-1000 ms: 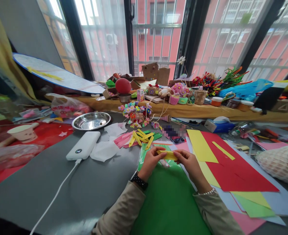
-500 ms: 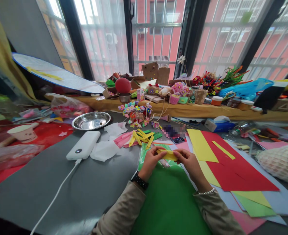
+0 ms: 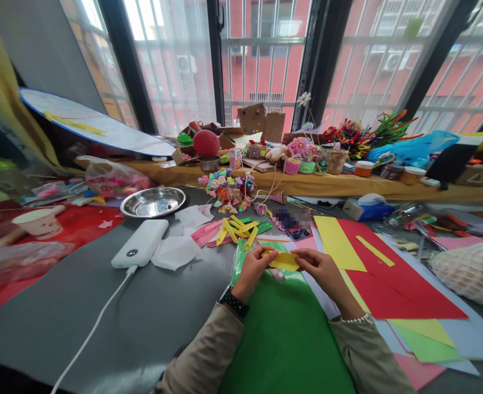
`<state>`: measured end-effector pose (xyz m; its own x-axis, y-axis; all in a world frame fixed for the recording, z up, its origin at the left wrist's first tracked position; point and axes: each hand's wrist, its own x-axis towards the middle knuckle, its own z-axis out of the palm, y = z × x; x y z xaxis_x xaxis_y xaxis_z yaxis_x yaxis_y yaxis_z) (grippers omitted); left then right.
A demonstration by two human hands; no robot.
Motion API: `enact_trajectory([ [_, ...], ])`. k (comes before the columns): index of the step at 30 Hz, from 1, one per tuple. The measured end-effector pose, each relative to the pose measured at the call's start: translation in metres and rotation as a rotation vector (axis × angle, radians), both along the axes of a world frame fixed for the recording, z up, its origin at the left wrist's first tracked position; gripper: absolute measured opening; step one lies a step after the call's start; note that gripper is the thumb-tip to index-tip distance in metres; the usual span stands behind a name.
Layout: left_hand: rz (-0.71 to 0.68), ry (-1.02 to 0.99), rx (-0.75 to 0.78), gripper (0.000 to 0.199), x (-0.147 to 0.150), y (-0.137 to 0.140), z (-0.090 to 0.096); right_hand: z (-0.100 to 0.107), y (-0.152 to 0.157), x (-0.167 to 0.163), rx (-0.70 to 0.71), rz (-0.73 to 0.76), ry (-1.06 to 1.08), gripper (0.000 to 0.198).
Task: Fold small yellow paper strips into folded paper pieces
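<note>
Yellow strip (image 3: 283,261) pinched end to end: left hand (image 3: 252,272) and right hand (image 3: 321,269) closed on it, held above green sheet (image 3: 282,334), clear of paper clutter for working.

Steel bowl (image 3: 153,202) and power bank (image 3: 140,243) left of centre; red sheet (image 3: 393,284) right; red ball (image 3: 206,143) upper centre.

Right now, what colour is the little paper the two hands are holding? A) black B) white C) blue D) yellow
D: both the left hand and the right hand pinch a small yellow paper piece above the green sheet.
</note>
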<state>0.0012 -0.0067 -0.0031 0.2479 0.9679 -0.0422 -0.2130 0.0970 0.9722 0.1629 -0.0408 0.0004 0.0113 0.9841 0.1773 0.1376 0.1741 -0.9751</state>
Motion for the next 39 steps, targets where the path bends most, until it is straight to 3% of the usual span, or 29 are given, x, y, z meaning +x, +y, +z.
enact_trajectory([
  [14,-0.064,-0.032,0.013,0.032,-0.002,0.0004,-0.0018,0.0009,-0.0004,-0.0019,-0.039,-0.047,0.102,0.02],
  [21,-0.065,-0.011,0.05,0.031,-0.0016,0.0016,-0.0039,0.0039,-0.0025,-0.0061,-0.113,0.061,0.172,0.03],
  [39,-0.098,0.112,0.147,0.028,-0.0024,0.0026,-0.0067,-0.0023,-0.0005,-0.0071,-0.096,0.015,0.019,0.028],
])
